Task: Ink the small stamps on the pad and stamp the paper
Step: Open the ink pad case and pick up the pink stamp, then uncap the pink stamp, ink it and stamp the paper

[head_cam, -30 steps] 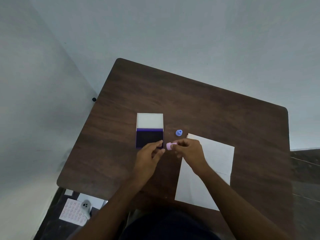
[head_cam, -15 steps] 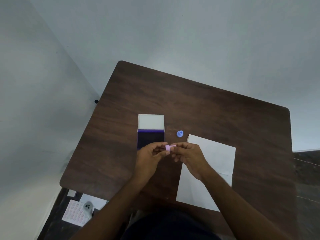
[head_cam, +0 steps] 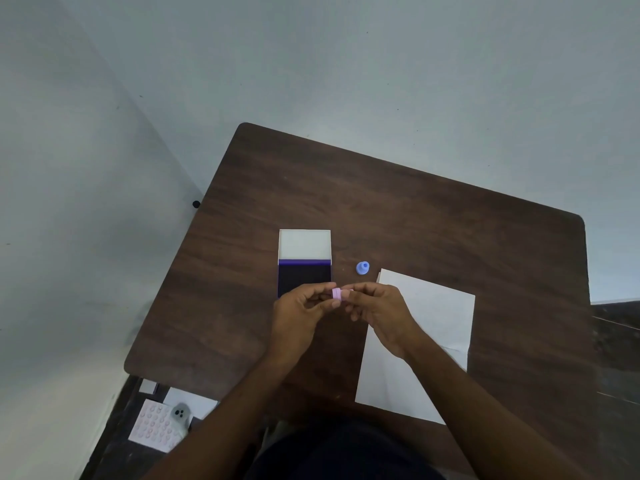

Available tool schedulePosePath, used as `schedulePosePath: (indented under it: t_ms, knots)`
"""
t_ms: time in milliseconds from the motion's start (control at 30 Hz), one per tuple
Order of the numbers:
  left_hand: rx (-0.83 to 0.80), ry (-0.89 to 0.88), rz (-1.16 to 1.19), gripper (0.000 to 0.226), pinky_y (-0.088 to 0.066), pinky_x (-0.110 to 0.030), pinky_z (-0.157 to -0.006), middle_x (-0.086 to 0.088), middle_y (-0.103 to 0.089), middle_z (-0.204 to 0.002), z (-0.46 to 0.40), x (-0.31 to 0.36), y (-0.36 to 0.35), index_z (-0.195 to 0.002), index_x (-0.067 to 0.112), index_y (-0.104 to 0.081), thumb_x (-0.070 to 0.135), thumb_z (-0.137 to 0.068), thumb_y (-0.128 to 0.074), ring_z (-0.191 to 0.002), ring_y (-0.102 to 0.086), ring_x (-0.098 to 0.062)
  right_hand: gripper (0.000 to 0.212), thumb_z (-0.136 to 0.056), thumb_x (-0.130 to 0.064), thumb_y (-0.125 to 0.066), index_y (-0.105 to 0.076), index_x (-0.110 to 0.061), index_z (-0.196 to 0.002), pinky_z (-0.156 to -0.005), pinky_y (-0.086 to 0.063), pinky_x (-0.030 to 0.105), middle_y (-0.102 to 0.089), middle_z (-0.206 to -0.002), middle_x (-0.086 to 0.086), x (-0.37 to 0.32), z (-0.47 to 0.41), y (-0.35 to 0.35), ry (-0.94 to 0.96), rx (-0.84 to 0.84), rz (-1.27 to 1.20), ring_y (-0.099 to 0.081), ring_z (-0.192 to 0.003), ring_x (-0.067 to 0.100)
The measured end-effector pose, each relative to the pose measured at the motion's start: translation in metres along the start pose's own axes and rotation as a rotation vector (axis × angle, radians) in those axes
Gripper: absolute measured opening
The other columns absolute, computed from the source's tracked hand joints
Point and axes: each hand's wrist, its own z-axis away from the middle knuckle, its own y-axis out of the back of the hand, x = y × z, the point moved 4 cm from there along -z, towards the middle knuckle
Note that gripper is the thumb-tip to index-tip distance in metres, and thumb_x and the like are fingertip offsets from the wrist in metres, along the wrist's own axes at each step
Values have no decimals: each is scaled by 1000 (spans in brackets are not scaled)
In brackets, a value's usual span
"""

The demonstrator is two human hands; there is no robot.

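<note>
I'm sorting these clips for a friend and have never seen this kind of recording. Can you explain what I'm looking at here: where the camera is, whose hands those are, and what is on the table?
There is no machine here. The picture comes from a wide-angle camera worn on a person's head, looking forward and down, so the two arms reaching in from the bottom are the wearer's own.

On the dark wooden table lie an open ink pad, its white lid folded back and its dark inked surface facing up, a small blue stamp standing alone beside it, and a white sheet of paper.

The left hand and right hand meet just in front of the pad, both pinching a small pink stamp between their fingertips. I see no stamped marks on the paper, though the picture is too coarse to be sure.
</note>
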Motion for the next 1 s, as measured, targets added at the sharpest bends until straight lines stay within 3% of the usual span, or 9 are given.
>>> schedulePosePath:
  t_ms: [100,367,733,900,1000]
  knots:
    - [-2,-2,11,37,-53,-23,-92,-1,-71,-110,0,-1,1,-116,13,-68,25,-81,-73,-98,-66,-14,37,-66,-46,-76,-77,-15,-86,-64,-54,25,-74,-80,10,-1,-1,-1,4,-10,-4,-65,-69,25]
    - [44,26,152,31,-52,-11,-77,12,-73,-100,1,-10,7,-110,21,-71,20,-79,-75,-92,-68,-2,13,-84,-22,-70,-77,-12,-88,-63,-56,27,-73,-83,15,4,-2,-1,-46,-16,-80,-66,-70,26]
    - [214,171,340,31,-53,-12,-72,11,-75,-93,10,-52,54,-106,21,-70,12,-77,-76,-87,-70,-4,14,-89,-14,-64,-76,-10,-90,-60,-56,25,-73,-82,14,9,-6,-16,-104,-93,-142,-67,-67,21]
    - [326,215,353,30,-55,-15,-69,7,-76,-88,14,-75,76,-101,20,-71,5,-75,-77,-82,-72,-10,12,-88,-16,-65,-77,-11,-88,-60,-55,26,-73,-81,13,16,-9,-31,-136,-129,-133,-66,-67,21]
    - [383,232,249,29,-55,-17,-73,10,-75,-88,15,-92,89,-99,24,-71,10,-75,-78,-83,-71,-6,12,-87,-14,-66,-76,-9,-89,-58,-55,26,-72,-80,13,17,-10,-42,-147,-133,-139,-66,-66,21]
